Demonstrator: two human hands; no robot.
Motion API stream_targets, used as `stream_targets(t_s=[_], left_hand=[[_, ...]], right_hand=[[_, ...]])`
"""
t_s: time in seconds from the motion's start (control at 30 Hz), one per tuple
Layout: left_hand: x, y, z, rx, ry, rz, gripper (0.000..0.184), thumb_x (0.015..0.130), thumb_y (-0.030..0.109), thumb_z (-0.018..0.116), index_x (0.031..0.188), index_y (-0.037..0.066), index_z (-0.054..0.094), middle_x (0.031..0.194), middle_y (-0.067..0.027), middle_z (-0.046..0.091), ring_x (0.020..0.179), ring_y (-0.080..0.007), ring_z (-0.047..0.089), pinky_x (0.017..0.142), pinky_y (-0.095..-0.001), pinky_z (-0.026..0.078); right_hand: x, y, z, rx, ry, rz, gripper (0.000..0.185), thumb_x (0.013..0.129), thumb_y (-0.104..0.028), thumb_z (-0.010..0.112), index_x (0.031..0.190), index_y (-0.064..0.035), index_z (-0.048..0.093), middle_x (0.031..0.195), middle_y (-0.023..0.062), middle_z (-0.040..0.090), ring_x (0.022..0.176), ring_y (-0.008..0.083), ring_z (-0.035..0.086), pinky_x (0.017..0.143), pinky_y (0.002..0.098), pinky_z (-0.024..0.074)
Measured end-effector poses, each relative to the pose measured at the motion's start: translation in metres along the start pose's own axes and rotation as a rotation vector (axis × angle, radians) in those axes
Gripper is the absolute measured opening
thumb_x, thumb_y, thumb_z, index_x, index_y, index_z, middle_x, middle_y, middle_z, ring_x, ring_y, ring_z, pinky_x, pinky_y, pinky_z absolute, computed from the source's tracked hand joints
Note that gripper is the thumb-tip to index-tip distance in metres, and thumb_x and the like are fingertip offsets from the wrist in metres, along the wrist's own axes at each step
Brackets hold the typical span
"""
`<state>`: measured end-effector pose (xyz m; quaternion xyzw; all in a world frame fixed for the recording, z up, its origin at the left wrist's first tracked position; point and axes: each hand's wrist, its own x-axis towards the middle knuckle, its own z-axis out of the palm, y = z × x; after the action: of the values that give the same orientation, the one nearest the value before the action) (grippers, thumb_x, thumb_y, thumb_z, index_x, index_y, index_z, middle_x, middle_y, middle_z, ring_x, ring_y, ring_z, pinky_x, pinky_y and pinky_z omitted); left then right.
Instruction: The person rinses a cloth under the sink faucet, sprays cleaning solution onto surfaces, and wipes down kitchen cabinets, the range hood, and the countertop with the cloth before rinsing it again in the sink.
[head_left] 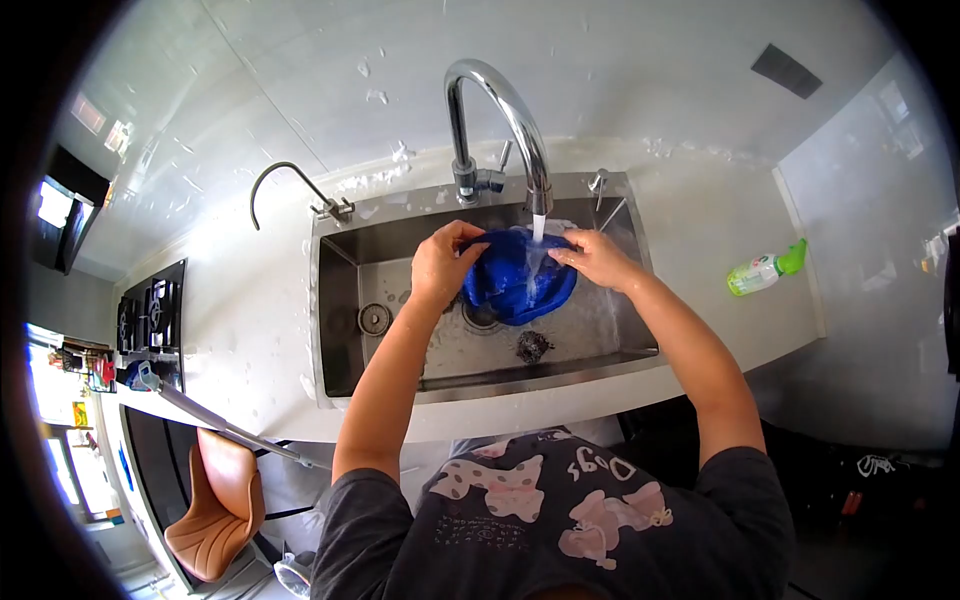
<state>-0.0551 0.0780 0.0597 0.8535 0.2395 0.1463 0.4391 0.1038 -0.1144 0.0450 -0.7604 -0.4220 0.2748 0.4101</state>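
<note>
"Blue cloth (502,278), right under the tap (538,165). How is it held?"

"By two sides: the left hand (437,265) pinches the left edge, thumb against fingers, and the right hand (602,262) pinches the right one."

"Why so far apart?"

"Probably to spread it, so the water (539,228) lands between the hands. Held over the sink (460,352), it would also drip where splashes are caught."

"Where is there room to move?"

"More to the left, I'd judge, where bare steel shows around the strainer (374,320). On the right the sink wall is nearer, and the tap's end sits just above the cloth's far edge, so lifting looks tight."

"And on the near side?"

"Some, though a dark scourer (533,347) lies just there, and both forearms (385,370) reach in over the rim. Whether the cloth touches bottom, I can't tell."

"That bottle (757,274)?"

"On the counter (700,225) to the right, well apart from the right hand."
</note>
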Motion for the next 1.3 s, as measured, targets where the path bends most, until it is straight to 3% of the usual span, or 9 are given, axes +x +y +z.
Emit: stream_targets(t_s=[0.17,0.3,0.47,0.6,0.7,0.8,1.03,1.23,1.3], left_hand=[[-0.005,-0.031,0.027,0.086,0.043,0.058,0.034,0.071,0.008,0.065,0.103,0.012,0.055,0.097,-0.0093,0.058,0.090,-0.0258,0.058,0.074,-0.0346,0.047],[-0.021,-0.060,0.075,-0.093,-0.144,0.136,0.090,0.062,0.005,0.068,0.137,0.015,0.019,0.121,-0.0173,0.042,0.107,-0.0331,0.048,0.088,-0.0367,0.043],[-0.019,-0.098,0.139,-0.265,-0.451,-0.078,0.068,0.069,0.007,0.070,0.127,0.009,0.035,0.112,-0.0081,0.054,0.099,-0.0166,0.053,0.085,-0.0300,0.044],[-0.006,-0.088,0.160,-0.356,-0.534,-0.129,0.064,0.074,0.017,0.067,0.129,0.008,0.034,0.109,-0.0129,0.058,0.090,-0.0196,0.058,0.085,-0.0310,0.044],[0.001,-0.085,0.158,-0.432,-0.244,0.031,0.049,0.081,0.010,0.058,0.124,0.006,0.036,0.107,-0.0105,0.058,0.088,-0.0191,0.059,0.080,-0.0294,0.047],[-0.001,-0.064,0.135,-1.028,-0.190,-0.356,0.034,0.087,0.002,0.046,0.118,0.014,0.040,0.104,-0.0036,0.055,0.091,-0.0156,0.057,0.072,-0.0318,0.051],[-0.010,-0.037,0.132,-1.081,-0.179,-0.262,0.053,0.074,-0.013,0.051,0.122,0.008,0.041,0.110,-0.0055,0.052,0.096,-0.0143,0.052,0.080,-0.0259,0.046],[-0.019,-0.052,0.146,-0.823,-0.177,-0.265,0.039,0.082,0.003,0.057,0.120,0.003,0.048,0.105,-0.0038,0.058,0.094,-0.0113,0.054,0.082,-0.0245,0.043],[-0.022,-0.051,0.146,-0.871,-0.143,-0.320,0.038,0.074,-0.005,0.058,0.111,0.001,0.052,0.095,-0.0038,0.060,0.086,-0.0104,0.055,0.081,-0.0233,0.043]], right_hand=[[0.003,-0.013,0.025,0.507,0.098,0.096,0.023,0.087,-0.020,0.055,0.098,-0.0007,0.059,0.078,-0.0029,0.053,0.073,0.0056,0.044,0.066,0.0222,0.0382],[0.004,-0.025,0.033,0.872,0.164,0.201,0.022,0.087,-0.021,0.054,0.100,-0.0033,0.057,0.086,-0.0001,0.057,0.077,0.0082,0.052,0.070,0.0233,0.0413],[-0.005,-0.043,0.023,1.257,0.265,0.271,0.020,0.087,-0.021,0.053,0.101,-0.0062,0.055,0.090,0.0048,0.061,0.081,0.0168,0.060,0.073,0.0322,0.0490],[-0.023,-0.036,0.017,1.376,0.220,0.264,0.029,0.089,-0.027,0.048,0.104,-0.0017,0.052,0.097,0.0085,0.061,0.091,0.0208,0.059,0.082,0.0351,0.0448],[-0.051,-0.037,0.004,1.296,0.247,0.167,0.034,0.089,-0.029,0.047,0.109,-0.0012,0.051,0.104,0.0085,0.059,0.097,0.0201,0.056,0.086,0.0356,0.0420],[-0.078,0.013,-0.001,1.093,0.237,0.286,0.033,0.089,-0.027,0.049,0.112,-0.0033,0.051,0.108,0.0069,0.057,0.099,0.0162,0.054,0.087,0.0338,0.0404],[-0.063,0.098,0.013,0.283,-0.086,0.729,0.039,0.083,-0.028,0.059,0.112,-0.0039,0.051,0.109,0.0081,0.056,0.099,0.0172,0.053,0.083,0.0339,0.0429],[0.087,0.125,0.009,-0.087,0.185,-0.069,0.057,0.081,-0.024,0.057,0.128,-0.0009,0.035,0.123,0.0234,0.046,0.114,0.0332,0.046,0.094,0.0372,0.0371],[0.136,0.094,0.006,-0.050,0.206,-0.007,0.057,0.080,-0.022,0.058,0.127,0.0004,0.035,0.122,0.0237,0.047,0.113,0.0344,0.046,0.093,0.0378,0.0373]])
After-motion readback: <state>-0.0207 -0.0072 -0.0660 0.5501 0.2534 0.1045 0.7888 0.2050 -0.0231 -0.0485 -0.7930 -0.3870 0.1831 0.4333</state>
